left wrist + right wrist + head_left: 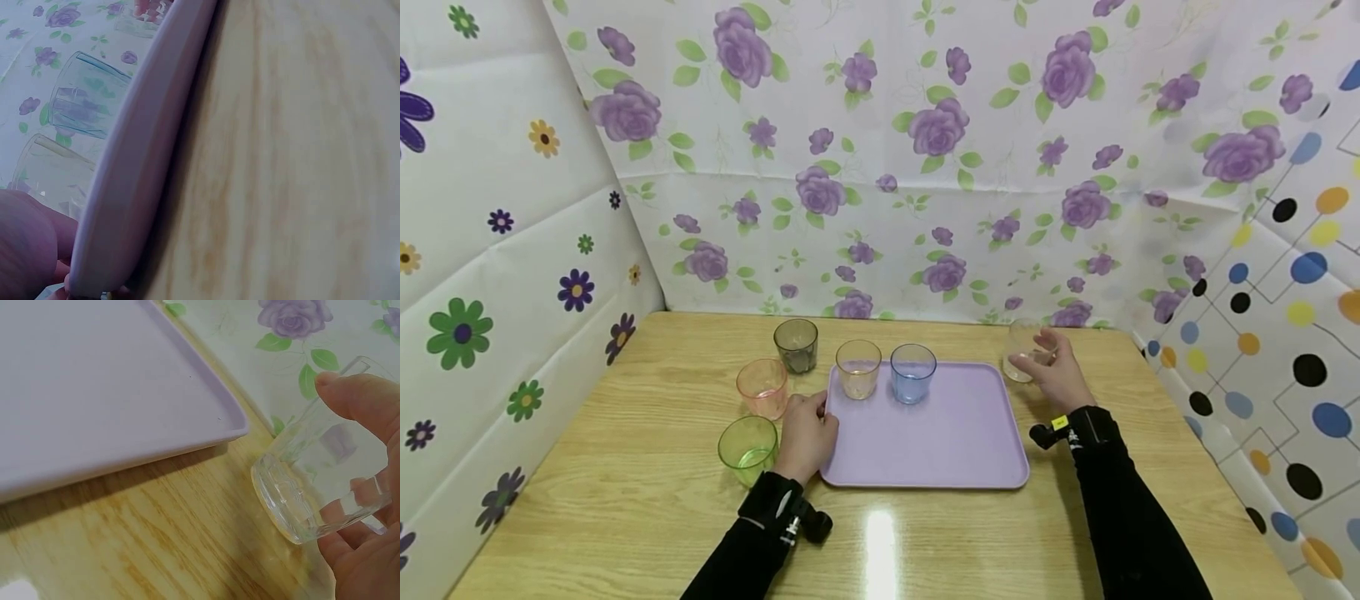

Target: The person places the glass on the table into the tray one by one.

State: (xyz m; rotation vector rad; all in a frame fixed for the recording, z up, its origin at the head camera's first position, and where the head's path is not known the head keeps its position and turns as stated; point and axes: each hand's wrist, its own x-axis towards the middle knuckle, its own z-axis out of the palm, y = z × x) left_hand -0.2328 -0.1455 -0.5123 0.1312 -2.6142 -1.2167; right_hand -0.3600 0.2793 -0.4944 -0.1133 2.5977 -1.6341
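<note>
One rose sheet [880, 242] hangs beyond both your hands, with a flower sheet [497, 250] well to the left of your left grip and a dot sheet [1292, 367] to the right of your right. Beneath both lies the table [625, 517]. The tray [955, 442] rests on it between your hands, its left edge gripped by your left hand [807, 437]. Your right hand [1063, 379], beyond the tray's right edge, is closed around the clear cup [294, 497], thumb on one side, fingers on the other, just outside the tray's far right corner; whether its base touches the table, I cannot tell. Five more cups stand upright around your left grip. The green cup [747, 450] is just left of it, the pink cup [760, 392] ahead and left, the gray cup [797, 352] farther ahead. On the tray, ahead and right of that grip, are the yellow cup [858, 377] and, just beside it, the blue cup [913, 379]. Smallest, a black camera [816, 525] sits behind your left grip, at the wrist.
</note>
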